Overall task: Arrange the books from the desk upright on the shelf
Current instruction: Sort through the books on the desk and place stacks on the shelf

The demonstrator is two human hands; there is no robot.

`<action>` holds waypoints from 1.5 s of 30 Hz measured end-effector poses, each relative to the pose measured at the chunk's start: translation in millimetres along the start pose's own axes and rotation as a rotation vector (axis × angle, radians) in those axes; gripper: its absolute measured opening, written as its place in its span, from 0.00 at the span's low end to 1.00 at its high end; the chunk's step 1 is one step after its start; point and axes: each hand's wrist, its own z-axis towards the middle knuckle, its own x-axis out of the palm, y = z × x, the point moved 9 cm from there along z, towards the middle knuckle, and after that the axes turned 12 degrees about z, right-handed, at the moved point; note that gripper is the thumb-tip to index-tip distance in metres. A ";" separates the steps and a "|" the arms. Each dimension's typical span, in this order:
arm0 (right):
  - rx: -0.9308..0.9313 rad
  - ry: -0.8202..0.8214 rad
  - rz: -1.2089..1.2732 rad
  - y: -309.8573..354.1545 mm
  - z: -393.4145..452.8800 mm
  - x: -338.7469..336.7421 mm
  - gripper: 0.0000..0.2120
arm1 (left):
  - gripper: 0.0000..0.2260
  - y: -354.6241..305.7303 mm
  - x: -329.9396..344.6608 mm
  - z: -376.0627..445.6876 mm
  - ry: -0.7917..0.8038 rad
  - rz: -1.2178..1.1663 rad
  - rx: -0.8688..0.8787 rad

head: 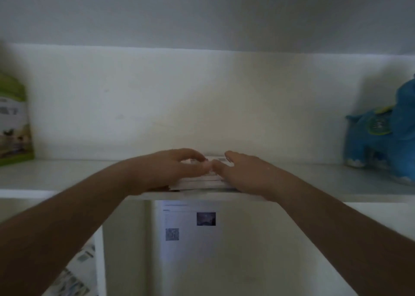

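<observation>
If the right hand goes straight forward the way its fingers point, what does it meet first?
Probably the white back wall of the shelf. The right hand rests on the flat books; nothing else shows ahead, though depth is unclear.

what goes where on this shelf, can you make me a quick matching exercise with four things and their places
Things:
1. green box
2. blue plush toy
3. books
4. printed sheet

Places:
A. below the shelf, in the middle
B. far right of the shelf
C. lying flat at the shelf's front edge, under both hands
D. far left of the shelf

Pairs: 1-D, 2-B, 3-C, 4-A

The left hand and right hand rest on the books, thumbs nearly meeting.
</observation>
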 end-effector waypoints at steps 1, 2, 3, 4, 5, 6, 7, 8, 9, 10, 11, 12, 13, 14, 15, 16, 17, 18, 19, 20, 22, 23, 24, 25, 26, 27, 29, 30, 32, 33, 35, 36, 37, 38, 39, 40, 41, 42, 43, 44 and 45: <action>-0.010 -0.024 0.027 3.2 -0.4 1.1 0.38 | 0.34 -3.7 1.7 -13.1 0.044 0.201 0.009; -0.016 -0.045 0.077 6.3 -2.0 2.4 0.37 | 0.37 -4.4 4.8 -23.4 0.086 0.414 0.010; -0.015 -0.060 0.143 9.4 -3.7 4.4 0.37 | 0.40 -5.1 8.6 -35.0 0.111 0.626 -0.005; -0.016 -0.070 0.211 12.7 -5.8 7.1 0.36 | 0.42 -4.6 9.3 -43.1 0.085 0.821 -0.021; -0.021 -0.077 0.260 16.9 -8.3 10.9 0.36 | 0.39 -8.4 8.7 -50.7 0.017 0.987 -0.032; -0.035 -0.082 0.286 22.1 -10.7 14.8 0.36 | 0.32 -13.1 6.8 -54.7 -0.083 1.103 -0.015; -0.050 -0.086 0.289 27.1 -12.1 18.8 0.35 | 0.24 -20.6 5.7 -57.9 -0.188 1.165 0.037; -0.062 -0.094 0.282 30.7 -12.4 21.9 0.33 | 0.16 -27.3 4.1 -60.3 -0.276 1.184 0.110; -0.065 -0.106 0.292 33.3 -13.0 22.5 0.31 | 0.10 -28.7 -1.1 -61.5 -0.314 1.159 0.163; -0.054 -0.132 0.361 34.8 -13.1 18.5 0.28 | 0.06 -24.9 -12.2 -61.4 -0.320 1.095 0.184; -0.008 -0.164 0.496 31.2 -12.0 11.3 0.28 | 0.05 -16.8 -28.8 -61.1 -0.309 0.998 0.172; 0.053 -0.180 0.689 24.5 -10.2 5.2 0.29 | 0.05 -7.3 -51.5 -61.6 -0.327 0.856 0.156; 0.101 -0.180 0.873 19.5 -8.1 1.4 0.31 | 0.05 2.9 -76.4 -63.3 -0.365 0.658 0.139; 0.119 -0.186 0.991 16.9 -4.4 -1.2 0.32 | 0.06 14.1 -99.7 -65.2 -0.423 0.378 0.140; 0.117 -0.184 1.026 19.3 -1.5 -0.1 0.32 | 0.07 29.0 -118.2 -65.3 -0.466 0.035 0.148; 0.106 -0.165 1.003 25.5 2.0 5.9 0.34 | 0.08 46.4 -130.1 -62.0 -0.483 -0.301 0.150; 0.090 -0.137 0.958 35.6 7.6 17.2 0.38 | 0.09 62.3 -133.1 -55.6 -0.459 -0.571 0.137; 0.055 -0.114 0.920 51.7 12.0 29.9 0.42 | 0.10 74.9 -130.7 -48.5 -0.416 -0.757 0.130; 0.000 -0.108 0.897 70.7 17.8 41.1 0.46 | 0.10 88.0 -126.1 -40.2 -0.364 -0.866 0.123; -0.080 -0.129 0.879 90.4 23.7 47.7 0.47 | 0.10 99.0 -121.6 -33.8 -0.311 -0.921 0.128; -0.238 -0.247 0.860 119.2 36.7 50.9 0.35 | 0.14 119.7 -113.6 -24.7 -0.192 -0.915 0.145; -0.287 -0.314 0.844 127.3 42.8 51.5 0.27 | 0.18 125.8 -110.9 -23.6 -0.143 -0.845 0.158; -0.311 -0.352 0.824 132.7 48.2 54.8 0.21 | 0.22 129.1 -110.7 -25.5 -0.121 -0.761 0.169; -0.321 -0.357 0.816 137.8 54.5 61.5 0.20 | 0.24 134.4 -115.9 -26.6 -0.143 -0.689 0.171; -0.319 -0.343 0.806 140.7 61.8 69.7 0.20 | 0.22 138.3 -123.0 -29.0 -0.190 -0.660 0.161; -0.313 -0.311 0.796 143.1 71.3 80.6 0.21 | 0.19 143.8 -131.4 -30.4 -0.239 -0.662 0.149; -0.293 -0.198 0.798 148.8 86.4 103.6 0.25 | 0.19 152.1 -143.9 -33.1 -0.290 -0.667 0.158; -0.274 -0.151 0.800 149.7 90.8 112.0 0.26 | 0.20 154.3 -144.6 -33.6 -0.278 -0.677 0.172; -0.259 -0.129 0.791 144.4 96.5 119.4 0.25 | 0.20 166.3 -138.5 -34.0 -0.250 -0.741 0.138; -0.253 -0.165 0.776 140.0 97.0 116.8 0.26 | 0.19 174.9 -132.3 -33.4 -0.233 -0.803 0.104; -0.233 -0.300 0.736 130.4 91.6 103.1 0.26 | 0.17 183.0 -120.3 -30.9 -0.174 -0.886 0.086; -0.233 -0.353 0.740 127.2 88.8 96.9 0.25 | 0.16 182.9 -118.0 -29.9 -0.155 -0.896 0.102; -0.230 -0.387 0.752 124.0 87.8 93.5 0.26 | 0.15 183.2 -119.6 -27.3 -0.158 -0.888 0.117; -0.215 -0.408 0.751 121.0 87.7 91.5 0.28 | 0.15 184.5 -122.3 -24.4 -0.169 -0.876 0.128; -0.195 -0.430 0.740 118.8 88.0 90.8 0.29 | 0.15 185.0 -124.2 -23.4 -0.190 -0.861 0.128; -0.179 -0.446 0.723 118.0 86.5 89.7 0.29 | 0.16 188.3 -125.1 -21.5 -0.208 -0.844 0.121; -0.172 -0.459 0.705 116.7 85.5 88.4 0.27 | 0.18 189.2 -124.7 -21.7 -0.215 -0.824 0.125; -0.167 -0.461 0.694 115.4 85.0 88.1 0.25 | 0.20 189.2 -123.3 -22.7 -0.212 -0.797 0.139; -0.161 -0.463 0.692 115.7 82.7 87.7 0.24 | 0.23 189.4 -121.6 -24.5 -0.206 -0.766 0.155; -0.153 -0.465 0.698 117.3 79.3 87.6 0.24 | 0.26 189.9 -121.1 -25.4 -0.204 -0.735 0.174; -0.153 -0.469 0.711 119.1 76.3 87.5 0.25 | 0.28 190.0 -120.5 -26.0 -0.202 -0.710 0.193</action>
